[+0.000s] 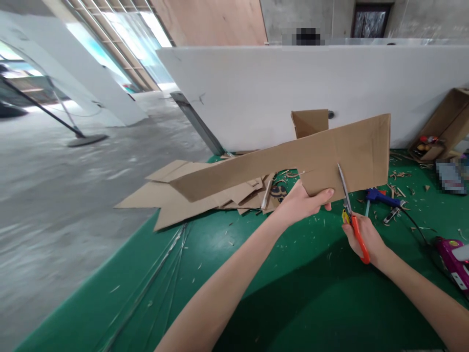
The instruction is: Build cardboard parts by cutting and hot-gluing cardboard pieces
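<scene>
flat brown cardboard offcuts heaped at green mat's far left edge | long brown cardboard strip held above mat, rising rightward | left hand pinching strip's lower edge | orange-handled scissors just right of it, blades upright across that edge | right hand closed around scissor handles | blue glue gun on mat, just beyond
</scene>
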The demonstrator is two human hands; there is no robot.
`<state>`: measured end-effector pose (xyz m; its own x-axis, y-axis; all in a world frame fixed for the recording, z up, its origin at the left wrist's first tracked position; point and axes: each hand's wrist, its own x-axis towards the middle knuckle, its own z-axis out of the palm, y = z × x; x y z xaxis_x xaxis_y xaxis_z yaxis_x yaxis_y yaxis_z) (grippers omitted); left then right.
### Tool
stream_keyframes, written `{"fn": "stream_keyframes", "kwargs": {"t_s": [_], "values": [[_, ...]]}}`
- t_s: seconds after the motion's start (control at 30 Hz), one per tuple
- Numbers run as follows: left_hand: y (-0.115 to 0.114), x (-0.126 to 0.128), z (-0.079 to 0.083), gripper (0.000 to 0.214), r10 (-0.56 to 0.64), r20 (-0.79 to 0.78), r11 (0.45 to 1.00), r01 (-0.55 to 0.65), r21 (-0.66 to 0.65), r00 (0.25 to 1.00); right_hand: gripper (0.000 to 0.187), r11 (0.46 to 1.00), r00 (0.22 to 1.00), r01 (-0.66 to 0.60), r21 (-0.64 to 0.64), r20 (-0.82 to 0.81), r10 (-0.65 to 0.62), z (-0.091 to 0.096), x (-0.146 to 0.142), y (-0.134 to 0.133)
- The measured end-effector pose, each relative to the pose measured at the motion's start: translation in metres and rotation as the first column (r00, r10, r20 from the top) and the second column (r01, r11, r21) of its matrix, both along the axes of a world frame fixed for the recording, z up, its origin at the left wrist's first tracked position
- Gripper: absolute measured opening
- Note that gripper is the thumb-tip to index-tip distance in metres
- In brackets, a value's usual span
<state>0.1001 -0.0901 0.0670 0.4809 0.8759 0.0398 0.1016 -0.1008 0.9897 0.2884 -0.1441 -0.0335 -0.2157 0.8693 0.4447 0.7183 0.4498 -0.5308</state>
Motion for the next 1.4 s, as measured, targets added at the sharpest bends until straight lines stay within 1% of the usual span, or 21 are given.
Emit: {"fn": "stream_keyframes", "kwargs": {"t_s": [0.1,0.23,0.3,0.33,0.4,0.43,0.5,0.53,0.6,0.77,0.87,0.93,1.07,1.17,1.3,1.4], "values": [[-0.001,0.000,0.002,0.019,0.002,-0.010,1.000,-0.002,-0.004,1.000,0.035,1.000,1.000,0.011,0.005,-0.012,-0.011,-0.001,0.000,0.002],[-0.001,-0.005,0.006,0.023,-0.014,-0.075,1.000,0.015,0.003,0.997,0.035,1.000,1.000,0.007,0.009,-0.014,-0.007,-0.003,0.001,0.003],[0.001,-0.008,0.005,0.025,0.020,-0.060,1.000,-0.020,-0.001,0.998,0.036,1.000,1.000,0.011,0.012,-0.010,-0.011,-0.005,0.001,0.004],[0.003,-0.009,0.004,0.029,0.060,-0.016,0.998,-0.060,0.004,0.998,0.036,1.000,1.000,0.014,0.015,-0.008,-0.014,-0.006,0.001,0.004],[0.009,-0.010,0.000,0.037,0.168,0.162,0.985,-0.172,0.014,0.972,0.036,1.000,1.000,0.013,0.017,-0.001,-0.013,-0.006,0.000,0.004],[0.013,-0.010,-0.003,0.039,0.227,0.277,0.971,-0.240,0.014,0.934,0.037,1.000,1.000,0.009,0.016,0.005,-0.009,-0.006,0.000,0.004],[0.018,-0.009,-0.007,0.041,0.317,0.474,0.932,-0.362,0.006,0.822,0.037,1.000,1.000,-0.001,0.008,0.014,0.000,-0.006,-0.001,0.004],[0.019,-0.008,-0.008,0.042,0.343,0.535,0.914,-0.405,-0.001,0.772,0.037,1.000,1.000,-0.004,0.006,0.016,0.004,-0.006,-0.001,0.004],[0.019,-0.005,-0.008,0.042,0.366,0.589,0.895,-0.447,-0.010,0.721,0.038,1.000,1.000,-0.010,0.013,0.016,0.010,-0.007,-0.001,0.004],[0.007,0.004,-0.003,0.039,0.421,0.603,0.875,-0.478,-0.074,0.677,0.042,0.996,0.999,-0.032,0.078,0.022,0.031,-0.010,0.000,0.003],[0.002,0.007,-0.003,0.037,0.442,0.600,0.865,-0.493,-0.089,0.667,0.046,0.994,0.999,-0.045,0.098,0.024,0.043,-0.011,-0.001,0.002],[0.000,0.009,-0.006,0.037,0.447,0.593,0.857,-0.510,-0.069,0.670,0.049,0.993,0.999,-0.042,0.108,0.030,0.039,-0.011,-0.002,0.002],[-0.003,0.010,-0.012,0.035,0.483,0.548,0.814,-0.581,0.006,0.683,0.051,0.990,0.999,-0.023,0.139,0.050,0.017,-0.011,-0.002,0.001],[-0.003,0.009,-0.013,0.036,0.512,0.502,0.789,-0.612,0.046,0.698,0.047,0.994,0.998,-0.038,0.106,0.051,0.033,-0.014,-0.001,-0.002],[0.001,0.007,-0.006,0.040,0.492,0.565,0.781,-0.623,0.050,0.662,0.042,0.993,0.996,-0.050,0.105,0.075,0.042,-0.019,-0.003,-0.007],[0.004,0.005,0.001,0.040,0.487,0.591,0.786,-0.618,0.025,0.643,0.044,0.993,0.998,-0.061,0.103,0.030,0.058,-0.017,-0.005,-0.009]]}}
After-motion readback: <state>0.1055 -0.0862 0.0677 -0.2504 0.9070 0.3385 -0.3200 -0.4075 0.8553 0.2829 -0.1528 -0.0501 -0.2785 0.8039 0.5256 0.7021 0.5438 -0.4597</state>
